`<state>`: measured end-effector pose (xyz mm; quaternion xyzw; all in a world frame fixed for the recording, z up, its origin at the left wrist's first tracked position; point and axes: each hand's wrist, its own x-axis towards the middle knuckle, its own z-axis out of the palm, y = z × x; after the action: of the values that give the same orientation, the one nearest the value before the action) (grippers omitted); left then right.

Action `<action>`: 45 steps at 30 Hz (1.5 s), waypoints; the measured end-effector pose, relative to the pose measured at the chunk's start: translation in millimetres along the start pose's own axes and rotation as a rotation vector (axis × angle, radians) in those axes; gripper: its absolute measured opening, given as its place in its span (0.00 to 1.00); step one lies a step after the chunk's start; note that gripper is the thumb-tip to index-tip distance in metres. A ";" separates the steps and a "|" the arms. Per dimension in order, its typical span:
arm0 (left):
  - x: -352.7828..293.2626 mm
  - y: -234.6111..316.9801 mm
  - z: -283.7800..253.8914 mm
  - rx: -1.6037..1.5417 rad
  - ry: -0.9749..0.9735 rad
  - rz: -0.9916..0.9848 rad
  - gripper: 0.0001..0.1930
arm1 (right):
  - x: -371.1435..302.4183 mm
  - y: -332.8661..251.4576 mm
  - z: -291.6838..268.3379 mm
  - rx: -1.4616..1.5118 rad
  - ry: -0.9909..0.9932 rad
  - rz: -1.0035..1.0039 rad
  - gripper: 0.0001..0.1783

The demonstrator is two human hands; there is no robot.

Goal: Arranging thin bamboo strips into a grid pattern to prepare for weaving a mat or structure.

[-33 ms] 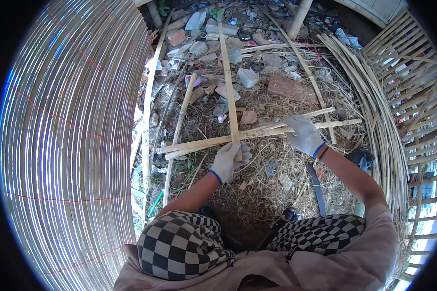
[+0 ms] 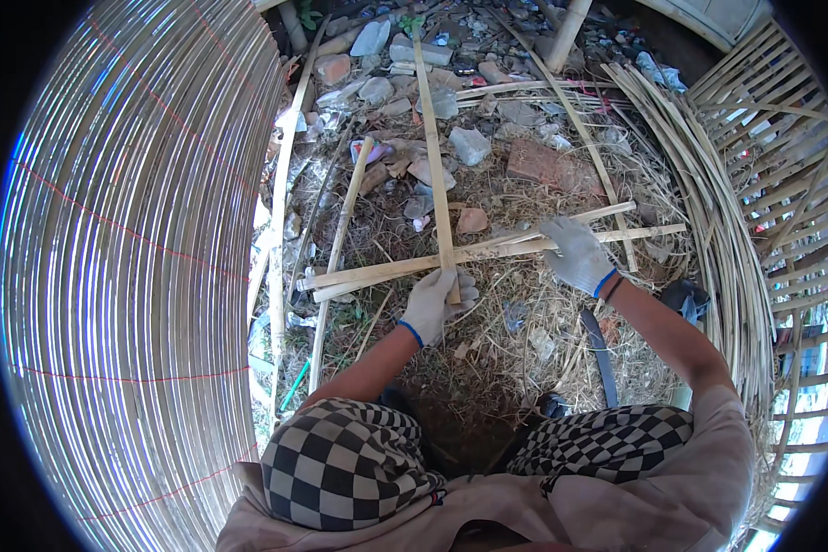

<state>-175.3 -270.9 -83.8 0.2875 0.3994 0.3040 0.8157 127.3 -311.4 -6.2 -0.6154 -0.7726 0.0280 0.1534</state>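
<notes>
My left hand [image 2: 435,308], in a pale work glove with a blue cuff, is closed around the near end of a long bamboo strip [image 2: 432,147]. That strip runs away from me toward the rubble and passes over two crossing strips. My right hand [image 2: 577,256], gloved likewise, has its fingers curled over the crossing bamboo strips at their right part. The lower crossing strip [image 2: 639,234] extends right past this hand, while the upper one [image 2: 607,212] angles a little farther away. Their left ends lie together beyond my left hand.
A slatted bamboo screen [image 2: 138,239] tied with red string rises at left. Bundled thin strips [image 2: 699,184] curve along the right, beside a bamboo lattice [image 2: 791,184]. A dark machete-like blade [image 2: 600,359] lies near my right knee. Bricks [image 2: 552,167] and stones lie ahead.
</notes>
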 end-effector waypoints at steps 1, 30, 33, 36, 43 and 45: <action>1.7 -2.8 -1.8 0.001 0.002 -0.005 0.18 | -1.8 2.0 1.8 0.003 -0.003 0.003 0.22; 5.8 5.6 -26.4 0.069 -0.201 -0.109 0.18 | 6.6 40.9 29.6 -0.180 -0.036 -0.033 0.35; 7.1 7.0 -24.3 0.091 -0.217 -0.118 0.19 | 15.8 50.5 32.0 -0.191 -0.076 -0.090 0.37; 7.5 7.1 -21.9 0.117 -0.203 -0.117 0.18 | 26.9 59.8 33.0 -0.208 -0.343 0.003 0.37; 2.5 14.0 -28.6 0.071 -0.233 -0.079 0.21 | 35.8 55.0 38.3 -0.092 -0.203 0.069 0.18; -1.5 19.1 -28.2 0.056 -0.232 -0.068 0.21 | 34.5 49.7 36.5 -0.103 -0.125 0.060 0.12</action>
<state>-204.4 -253.2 -84.0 0.3296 0.3202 0.2296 0.8579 157.5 -261.0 -45.5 -0.6425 -0.7622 0.0311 0.0722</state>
